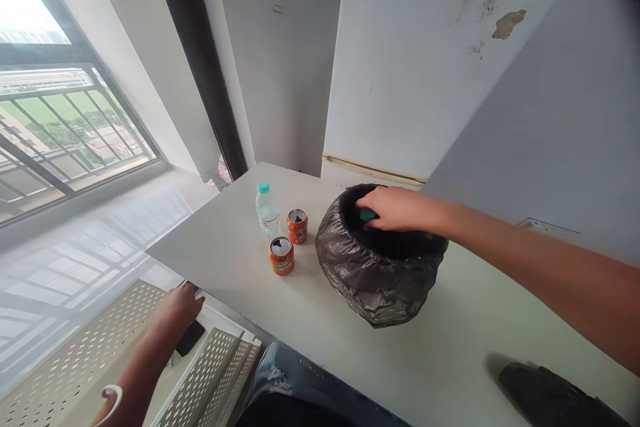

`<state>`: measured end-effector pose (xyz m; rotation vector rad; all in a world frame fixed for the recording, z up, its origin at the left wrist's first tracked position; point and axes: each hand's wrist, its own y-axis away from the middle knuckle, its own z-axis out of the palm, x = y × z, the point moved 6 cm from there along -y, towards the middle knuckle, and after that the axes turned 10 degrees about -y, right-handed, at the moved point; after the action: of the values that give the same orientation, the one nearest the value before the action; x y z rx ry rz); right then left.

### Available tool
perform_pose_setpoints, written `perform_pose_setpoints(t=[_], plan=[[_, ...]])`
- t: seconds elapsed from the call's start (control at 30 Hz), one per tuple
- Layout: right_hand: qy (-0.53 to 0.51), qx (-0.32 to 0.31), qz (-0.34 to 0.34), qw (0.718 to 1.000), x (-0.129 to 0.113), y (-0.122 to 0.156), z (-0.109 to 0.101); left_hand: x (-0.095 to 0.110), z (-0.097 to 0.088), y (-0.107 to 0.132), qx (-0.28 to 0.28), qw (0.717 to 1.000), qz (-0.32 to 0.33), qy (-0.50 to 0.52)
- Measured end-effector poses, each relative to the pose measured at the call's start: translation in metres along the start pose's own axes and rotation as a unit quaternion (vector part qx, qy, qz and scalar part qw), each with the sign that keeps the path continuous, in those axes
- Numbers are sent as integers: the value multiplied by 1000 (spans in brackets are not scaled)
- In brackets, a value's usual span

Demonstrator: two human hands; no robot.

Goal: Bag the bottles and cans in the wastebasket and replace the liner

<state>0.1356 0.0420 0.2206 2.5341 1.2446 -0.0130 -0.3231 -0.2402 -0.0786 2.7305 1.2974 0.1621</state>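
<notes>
My right hand [390, 207] reaches into the mouth of a bin lined with a black plastic bag [380, 287]. Its fingers curl around a small green thing [367, 214], mostly hidden by the hand and the dark inside. To the left of the bin stand two orange drink cans, one nearer [283, 259] and one farther [298, 228], both with opened tops. Behind them is an upright clear plastic bottle [268, 212] with a teal cap. My left hand [184, 305] is curled closed beside the table's left edge, above a perforated rack; its fingertips are hidden.
The pale table [220, 227] carries the bin, cans and bottle. At its right front lies a black bundle [555, 393]. A white refrigerator [415, 73] stands behind. Cream perforated racks [100, 340] and a dark flat object [191, 338] are at lower left.
</notes>
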Motion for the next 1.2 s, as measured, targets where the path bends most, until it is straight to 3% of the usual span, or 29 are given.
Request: perform_pose_setpoints(t=[0.07, 0.23, 0.33, 0.43, 0.53, 0.7, 0.8, 0.87, 0.93, 0.97, 1.07, 1.13, 1.2], plan=[[-11, 8, -4, 1000, 3, 5, -3, 30, -19, 23, -8, 996, 63, -58], [-44, 73, -23, 996, 12, 27, -15, 94, -85, 79, 24, 992, 92, -77], [-42, 130, -24, 990, 19, 43, -24, 132, -138, 99, 132, 985, 103, 52], [-23, 179, -17, 983, 19, 60, -31, 168, -175, 94, 230, 928, 131, 264], [-8, 231, -15, 973, 10, 81, -37, 201, -179, 61, 231, 896, 153, 348], [13, 288, -10, 958, -6, 118, -37, 240, -158, 6, 156, 902, 187, 356], [25, 304, -10, 952, -6, 133, -33, 249, -157, -4, 149, 904, 205, 344], [36, 328, -10, 944, -7, 141, -33, 244, -169, 3, 187, 898, 178, 357], [33, 374, -13, 927, -12, 149, -38, 234, -196, 28, 281, 869, 149, 379], [19, 400, -18, 916, -17, 152, -42, 230, -214, 49, 347, 840, 153, 388], [-70, 427, -54, 900, -39, 153, -54, 234, -268, 132, 495, 754, 218, 373], [-131, 402, -92, 901, -57, 148, -60, 252, -293, 188, 522, 716, 302, 353], [-157, 384, -132, 900, -74, 144, -64, 275, -307, 233, 515, 675, 398, 347]])
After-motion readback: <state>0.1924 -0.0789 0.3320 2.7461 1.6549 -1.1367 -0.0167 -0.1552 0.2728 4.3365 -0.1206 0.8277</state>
